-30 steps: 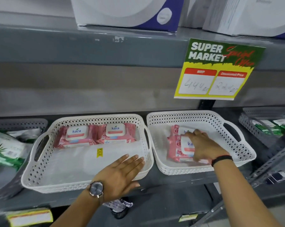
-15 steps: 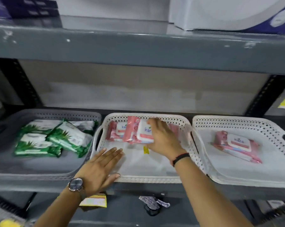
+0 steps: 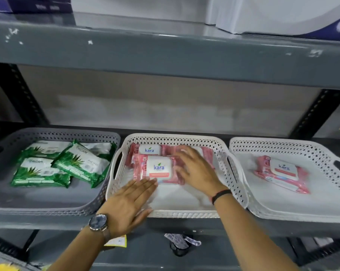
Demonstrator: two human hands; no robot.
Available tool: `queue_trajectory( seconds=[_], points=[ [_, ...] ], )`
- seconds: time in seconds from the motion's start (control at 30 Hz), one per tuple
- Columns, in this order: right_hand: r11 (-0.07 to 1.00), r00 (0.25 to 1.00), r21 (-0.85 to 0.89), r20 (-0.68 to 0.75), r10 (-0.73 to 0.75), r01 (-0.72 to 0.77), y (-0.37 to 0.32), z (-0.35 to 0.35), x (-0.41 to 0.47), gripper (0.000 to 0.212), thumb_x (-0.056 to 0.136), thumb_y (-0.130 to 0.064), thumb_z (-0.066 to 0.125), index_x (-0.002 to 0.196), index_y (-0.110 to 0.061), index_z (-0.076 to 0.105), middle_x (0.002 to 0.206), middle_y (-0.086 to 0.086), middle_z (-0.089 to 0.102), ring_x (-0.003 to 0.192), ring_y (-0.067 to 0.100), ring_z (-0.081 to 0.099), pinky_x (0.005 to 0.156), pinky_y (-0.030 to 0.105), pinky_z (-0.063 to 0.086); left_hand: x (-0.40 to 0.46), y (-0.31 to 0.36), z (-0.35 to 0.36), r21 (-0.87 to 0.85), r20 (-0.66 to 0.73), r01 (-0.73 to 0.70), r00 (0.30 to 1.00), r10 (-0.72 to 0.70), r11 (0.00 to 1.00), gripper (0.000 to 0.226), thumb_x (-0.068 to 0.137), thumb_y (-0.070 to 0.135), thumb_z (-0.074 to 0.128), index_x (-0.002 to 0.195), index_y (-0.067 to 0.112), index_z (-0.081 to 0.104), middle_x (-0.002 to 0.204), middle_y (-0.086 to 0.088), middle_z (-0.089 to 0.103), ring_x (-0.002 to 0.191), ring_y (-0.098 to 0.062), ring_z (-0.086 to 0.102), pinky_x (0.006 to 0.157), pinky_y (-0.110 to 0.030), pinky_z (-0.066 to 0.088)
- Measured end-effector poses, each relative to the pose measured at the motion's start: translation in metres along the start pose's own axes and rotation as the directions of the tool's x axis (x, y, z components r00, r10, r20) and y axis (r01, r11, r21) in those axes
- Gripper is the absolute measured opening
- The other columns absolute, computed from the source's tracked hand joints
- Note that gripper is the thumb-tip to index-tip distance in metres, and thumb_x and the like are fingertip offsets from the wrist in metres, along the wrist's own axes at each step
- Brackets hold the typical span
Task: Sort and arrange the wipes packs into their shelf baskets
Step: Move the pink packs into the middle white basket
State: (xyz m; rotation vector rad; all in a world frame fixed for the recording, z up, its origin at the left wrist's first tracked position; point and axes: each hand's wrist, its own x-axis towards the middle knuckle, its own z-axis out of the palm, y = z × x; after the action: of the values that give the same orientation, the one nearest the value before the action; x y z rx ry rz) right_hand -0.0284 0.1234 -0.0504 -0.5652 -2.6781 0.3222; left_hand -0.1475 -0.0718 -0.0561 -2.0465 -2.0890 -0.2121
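Note:
Three baskets stand side by side on the grey shelf. The middle white basket (image 3: 165,213) holds several pink Kara wipes packs; the front pack (image 3: 158,168) lies flat with its white lid up. My right hand (image 3: 197,169) rests open on the packs just right of it, fingers spread. My left hand (image 3: 129,202) lies flat and open over the basket's front left rim, fingertips touching the front pack's near edge. The right white basket (image 3: 282,214) holds a pink Kara pack (image 3: 282,173). The grey left basket (image 3: 48,208) holds green Origami packs (image 3: 67,163).
A grey upper shelf (image 3: 165,55) overhangs the baskets, with white and blue boxes (image 3: 282,14) on it. Black perforated uprights (image 3: 22,94) stand at both sides. Below the shelf lie a yellow tag (image 3: 116,241) and a small dark object (image 3: 178,245).
My right hand carried a pink pack from the right basket, set it at the front of the middle basket and let go. My left hand slid forward to the pack. The view panned left.

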Motion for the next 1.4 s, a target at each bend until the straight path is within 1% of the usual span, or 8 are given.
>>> queue_trajectory(
  seconds=[0.17,0.37,0.53,0.87,1.1,1.17,1.23,1.4],
  points=[
    [0.952,0.944,-0.062,-0.165,0.285,-0.298,0.093,-0.057,-0.040,0.032,0.087,-0.003,0.050,0.119,-0.004,0.055,0.135,0.015,0.049,0.123,0.031,0.046,0.104,0.037,0.038,0.051,0.061,0.007,-0.022,-0.102,-0.190,0.977,0.187,0.982,0.070,0.096,0.038,-0.002,0.116,0.011,0.060,0.119,-0.002,0.065,0.108,-0.015,0.061,0.084,-0.032,0.053],
    [0.757,0.752,-0.297,0.158,0.640,-0.582,0.199,-0.103,-0.096,0.077,0.084,-0.030,0.062,0.144,-0.020,0.014,0.157,0.005,0.004,0.144,0.024,0.004,0.116,0.052,0.008,0.114,0.129,0.024,0.004,-0.055,-0.312,0.949,0.311,0.950,0.063,0.095,0.045,0.008,0.121,0.015,0.056,0.126,0.002,0.060,0.115,-0.012,0.056,0.088,-0.032,0.051],
    [0.719,0.633,-0.349,0.342,0.694,-0.601,0.232,-0.110,-0.114,0.093,0.082,-0.030,0.065,0.144,-0.025,-0.004,0.158,0.005,-0.006,0.144,0.024,-0.006,0.113,0.059,0.000,0.138,0.152,0.037,0.007,0.073,-0.325,0.943,0.324,0.946,0.061,0.086,0.052,0.021,0.122,0.016,0.056,0.126,0.003,0.060,0.116,-0.011,0.055,0.089,-0.031,0.049],
    [0.750,0.754,-0.321,0.141,0.642,-0.579,0.229,-0.105,-0.120,0.072,0.079,-0.021,0.063,0.139,-0.017,0.023,0.137,0.013,0.038,0.126,0.035,0.033,0.108,0.053,0.028,0.136,0.156,0.036,0.027,0.168,-0.291,0.945,0.282,0.956,0.064,0.093,0.049,0.008,0.125,0.015,0.052,0.131,0.001,0.055,0.120,-0.012,0.051,0.088,-0.034,0.050],
    [0.883,0.875,-0.120,-0.250,0.415,-0.453,0.174,-0.126,-0.088,0.066,0.076,-0.014,0.067,0.133,-0.008,0.035,0.133,0.019,0.043,0.123,0.037,0.033,0.106,0.042,0.028,0.117,0.116,0.017,0.059,0.194,-0.161,0.970,0.147,0.985,0.073,0.093,0.049,-0.003,0.126,0.013,0.051,0.130,-0.003,0.056,0.119,-0.018,0.052,0.096,-0.030,0.044],
    [0.927,0.896,-0.089,-0.307,0.321,-0.363,0.144,-0.129,-0.068,0.066,0.073,-0.012,0.071,0.130,-0.006,0.039,0.130,0.022,0.046,0.119,0.039,0.037,0.104,0.043,0.029,0.109,0.088,0.016,-0.027,0.177,-0.107,0.978,0.110,0.994,0.088,0.083,0.061,-0.015,0.138,0.009,0.030,0.144,-0.008,0.033,0.133,-0.026,0.030,0.109,-0.046,0.018],
    [0.954,0.917,-0.096,-0.319,0.239,-0.282,0.112,-0.123,-0.050,0.068,0.069,-0.013,0.074,0.128,-0.003,0.042,0.126,0.024,0.050,0.115,0.042,0.043,0.101,0.046,0.034,0.098,0.059,0.017,-0.079,0.150,-0.013,0.988,0.024,0.997,0.103,0.064,0.072,-0.028,0.142,0.014,0.004,0.148,-0.002,0.003,0.139,-0.020,0.001,0.109,-0.037,-0.009],
    [0.975,0.980,-0.156,-0.146,0.137,-0.160,0.055,-0.073,-0.017,0.065,0.072,-0.020,0.066,0.131,-0.012,0.039,0.136,0.012,0.044,0.124,0.030,0.040,0.107,0.042,0.030,0.065,0.013,0.007,-0.089,0.212,0.123,0.972,-0.102,0.988,0.115,0.053,0.076,-0.034,0.143,0.016,0.004,0.151,0.000,0.000,0.140,-0.017,-0.004,0.109,-0.027,-0.011]
  ],
)
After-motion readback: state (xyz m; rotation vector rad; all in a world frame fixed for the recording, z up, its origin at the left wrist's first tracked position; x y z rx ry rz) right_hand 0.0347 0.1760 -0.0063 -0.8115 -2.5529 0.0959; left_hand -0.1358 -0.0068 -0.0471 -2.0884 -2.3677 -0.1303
